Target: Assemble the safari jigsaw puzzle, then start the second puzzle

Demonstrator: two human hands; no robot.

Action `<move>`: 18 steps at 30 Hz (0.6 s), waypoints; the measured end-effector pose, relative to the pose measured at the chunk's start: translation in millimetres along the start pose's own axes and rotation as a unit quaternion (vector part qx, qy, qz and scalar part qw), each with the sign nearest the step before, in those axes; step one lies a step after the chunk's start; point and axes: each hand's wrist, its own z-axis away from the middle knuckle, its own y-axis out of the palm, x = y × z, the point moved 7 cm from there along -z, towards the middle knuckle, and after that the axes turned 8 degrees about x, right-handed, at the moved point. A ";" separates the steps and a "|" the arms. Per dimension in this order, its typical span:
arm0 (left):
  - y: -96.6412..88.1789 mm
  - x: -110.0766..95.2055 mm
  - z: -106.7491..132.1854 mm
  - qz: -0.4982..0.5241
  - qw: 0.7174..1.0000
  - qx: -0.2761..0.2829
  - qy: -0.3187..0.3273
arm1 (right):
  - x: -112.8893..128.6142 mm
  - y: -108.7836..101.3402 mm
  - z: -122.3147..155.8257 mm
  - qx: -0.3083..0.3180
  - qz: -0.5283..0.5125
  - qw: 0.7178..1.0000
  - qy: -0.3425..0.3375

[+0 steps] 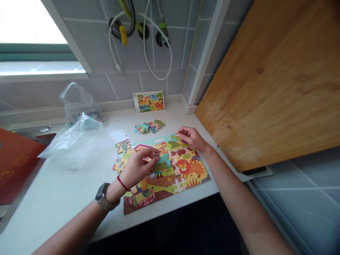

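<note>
A colourful animal jigsaw puzzle (183, 170) lies partly assembled on the white counter (61, 191). My left hand (138, 166) rests over its left middle, fingers curled with the fingertips pressing on a piece; a watch and a red cord are on that wrist. My right hand (191, 137) sits at the puzzle's upper right edge, fingers bent and pinching or pressing a piece there. Loose pieces (122, 146) lie by the puzzle's left side, and a small heap of pieces (149, 126) lies behind it.
A reference picture card (148, 101) leans on the tiled wall. A clear plastic bag (77, 131) holding more pieces lies at left, with a red sheet (13, 163) at the far left. A wooden board (273, 81) leans at the right. Hoses hang above.
</note>
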 end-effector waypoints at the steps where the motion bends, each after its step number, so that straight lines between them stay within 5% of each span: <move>1: 0.8 0.9 10.8 -0.014 1.000 0.002 -0.002 | 0.1 1.7 0.5 0.007 -0.003 1.000 0.005; 8: 15.7 10.8 72.4 -0.254 0.964 -0.046 0.064 | -3.0 13.7 2.5 0.056 0.027 0.998 0.028; 14: 17.4 18.2 75.3 -0.320 0.933 -0.117 0.112 | 3.4 17.5 7.4 -0.018 0.048 0.999 0.009; 18: 14.7 14.9 74.8 -0.324 0.922 -0.142 0.156 | 14.8 39.5 36.3 -0.054 0.094 0.994 -0.003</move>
